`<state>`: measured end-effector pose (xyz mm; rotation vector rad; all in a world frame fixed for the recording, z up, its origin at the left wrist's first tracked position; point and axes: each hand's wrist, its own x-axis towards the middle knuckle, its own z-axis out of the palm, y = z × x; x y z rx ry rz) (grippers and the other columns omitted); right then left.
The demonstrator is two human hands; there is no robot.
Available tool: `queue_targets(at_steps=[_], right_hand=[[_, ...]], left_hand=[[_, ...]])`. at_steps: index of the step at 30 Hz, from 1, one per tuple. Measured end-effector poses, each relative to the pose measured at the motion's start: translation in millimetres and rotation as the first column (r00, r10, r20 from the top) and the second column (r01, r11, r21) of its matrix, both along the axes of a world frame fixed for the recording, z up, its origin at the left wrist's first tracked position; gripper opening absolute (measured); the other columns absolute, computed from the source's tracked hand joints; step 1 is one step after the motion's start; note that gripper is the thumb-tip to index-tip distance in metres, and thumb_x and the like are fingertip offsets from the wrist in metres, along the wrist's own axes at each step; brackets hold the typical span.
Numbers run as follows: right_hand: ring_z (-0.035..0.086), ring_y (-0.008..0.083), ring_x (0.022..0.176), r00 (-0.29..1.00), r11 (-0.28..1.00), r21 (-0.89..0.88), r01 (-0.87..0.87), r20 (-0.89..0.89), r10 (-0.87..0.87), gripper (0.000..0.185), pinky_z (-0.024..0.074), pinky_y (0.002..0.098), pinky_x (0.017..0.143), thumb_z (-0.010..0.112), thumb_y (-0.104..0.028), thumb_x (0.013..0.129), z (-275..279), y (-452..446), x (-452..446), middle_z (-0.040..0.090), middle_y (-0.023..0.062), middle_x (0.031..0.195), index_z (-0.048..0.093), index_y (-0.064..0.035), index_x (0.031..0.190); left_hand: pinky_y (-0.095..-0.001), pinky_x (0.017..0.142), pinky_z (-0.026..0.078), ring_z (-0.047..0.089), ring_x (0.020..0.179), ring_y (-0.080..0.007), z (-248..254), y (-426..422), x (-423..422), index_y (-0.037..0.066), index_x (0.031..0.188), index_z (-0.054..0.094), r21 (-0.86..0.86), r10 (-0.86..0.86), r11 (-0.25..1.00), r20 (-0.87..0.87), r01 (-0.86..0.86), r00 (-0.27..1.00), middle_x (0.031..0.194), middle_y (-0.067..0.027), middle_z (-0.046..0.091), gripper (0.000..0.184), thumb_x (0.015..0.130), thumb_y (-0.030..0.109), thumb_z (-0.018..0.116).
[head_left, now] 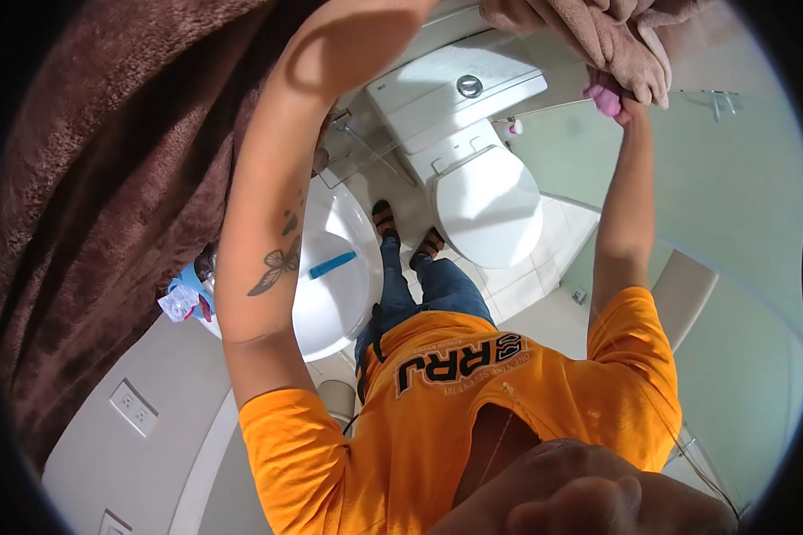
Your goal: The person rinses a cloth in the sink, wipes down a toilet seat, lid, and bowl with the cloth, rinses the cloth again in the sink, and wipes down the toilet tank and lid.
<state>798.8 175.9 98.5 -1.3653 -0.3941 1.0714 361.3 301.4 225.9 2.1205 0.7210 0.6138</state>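
Note:
My left forearm stretches up and forward, and its hand lies beyond the top edge of the view. On the right, my raised right hand is closed around a bunched pink cloth. Light brown towel-like fabric hangs down over that hand and hides most of its fingers. A dark brown plush fabric hangs in large folds beside my left arm.
Below my arms are a white sink with a blue bar-shaped object in it, and a toilet with its lid down. A frosted glass panel stands at right. Wall outlets are at lower left.

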Motion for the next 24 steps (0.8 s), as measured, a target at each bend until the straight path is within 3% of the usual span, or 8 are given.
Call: queue_targets(at_steps=[4, 7, 9, 14, 17, 19, 21, 24], right_hand=[[0.053, 0.0221, 0.089, 0.700, 0.883, 0.432, -0.183, -0.574, 0.425, 0.043, 0.0459, 0.0319, 0.072, 0.046, -0.024, 0.089, -74.4, 32.6, 7.9, 0.054, 0.0141, 0.112, 0.043, 0.0008, 0.124], [0.052, 0.0282, 0.085, -0.148, 0.947, 0.262, -0.184, -0.960, 0.237, 0.048, 0.0469, 0.0329, 0.069, 0.040, -0.027, 0.087, -88.5, 28.0, -52.7, 0.053, 0.0219, 0.110, 0.039, 0.0046, 0.124], [0.053, 0.0258, 0.080, 0.873, 0.976, -0.052, -0.212, -0.459, 0.165, 0.049, 0.0487, 0.0369, 0.075, 0.038, -0.022, 0.082, -52.3, 17.1, -150.8, 0.050, 0.0236, 0.110, 0.037, 0.0125, 0.117], [0.051, 0.0333, 0.105, 0.325, 0.803, 0.585, -0.118, -0.741, 0.588, 0.070, 0.0460, 0.0406, 0.083, 0.036, -0.050, 0.087, -110.2, 18.5, -77.0, 0.047, 0.0223, 0.125, 0.033, 0.0035, 0.132], [0.050, 0.0275, 0.108, 0.912, 0.916, 0.366, 0.163, -0.411, 0.002, 0.059, 0.0450, 0.0401, 0.081, 0.034, -0.044, 0.090, -34.1, 32.9, -64.5, 0.046, 0.0164, 0.129, 0.039, -0.0015, 0.131], [0.054, 0.0269, 0.101, 0.846, 0.816, 0.569, 0.100, -0.480, 0.231, 0.057, 0.0471, 0.0397, 0.078, 0.036, -0.042, 0.090, -39.8, 34.9, -64.7, 0.051, 0.0171, 0.122, 0.043, 0.0028, 0.125], [0.057, 0.0257, 0.090, 0.216, 0.651, 0.743, -0.157, -0.617, 0.756, 0.051, 0.0509, 0.0462, 0.067, 0.032, -0.038, 0.091, -112.2, 44.2, -58.5, 0.054, 0.0199, 0.106, 0.046, 0.0050, 0.116], [0.058, 0.0262, 0.062, 0.871, 0.947, 0.198, -0.252, -0.379, 0.311, 0.052, 0.0511, 0.0384, 0.053, 0.035, -0.035, 0.087, -95.6, 42.7, -179.4, 0.060, 0.0205, 0.089, 0.046, 0.0081, 0.112]], left_hand=[[-0.0298, 0.094, 0.039, 0.053, 0.109, -0.0236, 1.8, 4.1, 5.1, -0.002, 0.114, 0.058, -0.007, -0.009, 1.000, -0.023, 0.009, 1.000, 0.118, -0.0134, 0.057, 0.042, 0.096, 0.029, 0.037], [-0.0299, 0.095, 0.039, 0.053, 0.109, -0.0237, 3.9, 6.8, 5.8, -0.002, 0.114, 0.058, -0.002, -0.011, 1.000, -0.033, 0.011, 0.999, 0.118, -0.0135, 0.056, 0.043, 0.095, 0.030, 0.037], [-0.0299, 0.095, 0.039, 0.053, 0.109, -0.0237, 4.6, 7.2, 5.3, -0.002, 0.114, 0.058, -0.003, -0.016, 1.000, -0.038, 0.016, 0.999, 0.119, -0.0136, 0.056, 0.043, 0.095, 0.030, 0.037], [-0.0299, 0.095, 0.038, 0.052, 0.109, -0.0239, 4.4, 7.0, 3.9, -0.002, 0.115, 0.058, -0.016, -0.022, 1.000, -0.053, 0.022, 0.998, 0.119, -0.0138, 0.056, 0.043, 0.095, 0.030, 0.037], [-0.0300, 0.095, 0.038, 0.052, 0.109, -0.0240, 3.2, 6.7, 3.8, -0.002, 0.115, 0.058, -0.019, -0.029, 0.999, -0.057, 0.028, 0.998, 0.119, -0.0139, 0.056, 0.043, 0.095, 0.031, 0.037], [-0.0300, 0.095, 0.038, 0.052, 0.110, -0.0241, 2.5, 6.1, 4.1, -0.002, 0.115, 0.058, -0.025, -0.030, 0.999, -0.057, 0.029, 0.998, 0.119, -0.0139, 0.056, 0.044, 0.095, 0.031, 0.037], [-0.0300, 0.095, 0.038, 0.052, 0.110, -0.0241, 2.3, 7.3, 6.0, -0.002, 0.115, 0.058, -0.031, -0.032, 0.999, -0.060, 0.030, 0.998, 0.119, -0.0140, 0.056, 0.044, 0.095, 0.031, 0.037], [-0.0300, 0.095, 0.038, 0.052, 0.110, -0.0242, 1.7, 9.1, 7.4, -0.002, 0.115, 0.058, -0.040, -0.039, 0.999, -0.065, 0.036, 0.997, 0.120, -0.0141, 0.056, 0.044, 0.095, 0.032, 0.037]])
